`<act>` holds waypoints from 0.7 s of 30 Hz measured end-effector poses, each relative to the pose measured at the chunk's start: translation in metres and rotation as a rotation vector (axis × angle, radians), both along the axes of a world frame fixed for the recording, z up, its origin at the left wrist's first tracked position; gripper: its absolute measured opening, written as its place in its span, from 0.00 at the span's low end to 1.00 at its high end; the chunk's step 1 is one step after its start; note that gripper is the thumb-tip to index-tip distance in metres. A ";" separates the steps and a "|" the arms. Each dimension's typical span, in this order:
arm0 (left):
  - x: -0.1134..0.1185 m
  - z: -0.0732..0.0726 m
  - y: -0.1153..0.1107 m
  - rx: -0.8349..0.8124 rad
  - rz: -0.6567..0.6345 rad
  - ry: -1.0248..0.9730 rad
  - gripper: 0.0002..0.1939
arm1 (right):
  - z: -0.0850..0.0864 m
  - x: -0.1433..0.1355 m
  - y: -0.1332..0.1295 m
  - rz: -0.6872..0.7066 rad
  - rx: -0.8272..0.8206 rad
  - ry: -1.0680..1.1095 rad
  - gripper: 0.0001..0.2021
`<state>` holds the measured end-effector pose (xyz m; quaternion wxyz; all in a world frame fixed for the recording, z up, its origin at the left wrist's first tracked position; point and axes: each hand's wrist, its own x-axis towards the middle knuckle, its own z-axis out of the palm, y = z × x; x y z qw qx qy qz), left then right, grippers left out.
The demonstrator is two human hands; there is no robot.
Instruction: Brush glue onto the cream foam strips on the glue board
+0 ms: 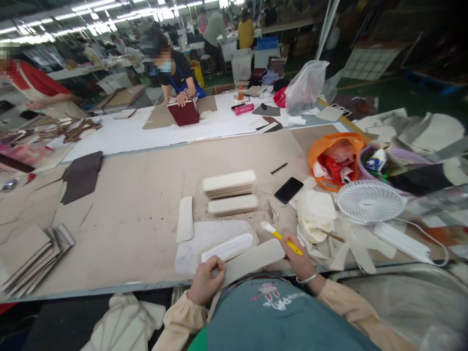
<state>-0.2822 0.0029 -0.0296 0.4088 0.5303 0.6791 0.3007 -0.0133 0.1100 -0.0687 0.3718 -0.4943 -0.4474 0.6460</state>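
Observation:
My left hand (207,280) is closed, pinching the left end of a long pale strip (254,261) with rounded ends. In my right hand (300,261) is a brush (273,231) with a yellow handle and white-tipped bristles, pointing up and left. The right end of the strip lies against or close to those fingers; whether they also grip it I cannot tell. Just beyond the strip, a padded piece with a white raised middle (228,247) rests on a whitish sheet (186,261). A single cream strip (185,219) lies at that sheet's left edge.
Two stacks of cream strips, a far one (229,183) and a near one (233,204), stand ahead. Scissors (271,213), a phone (288,190), a glue-crusted tub (316,209), a white fan (371,201) and an orange bag (316,156) are rightward. A co-worker (179,73) stands opposite.

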 end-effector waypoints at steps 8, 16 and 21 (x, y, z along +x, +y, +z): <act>0.007 -0.029 -0.029 -0.150 0.255 -0.267 0.10 | -0.017 0.002 -0.012 0.136 0.036 -0.135 0.16; -0.017 -0.067 -0.053 -0.204 0.667 -0.716 0.26 | -0.033 -0.027 -0.005 0.140 0.303 -0.341 0.14; -0.038 -0.074 -0.035 -0.185 0.769 -0.356 0.22 | -0.049 -0.041 0.002 0.161 0.363 -0.431 0.13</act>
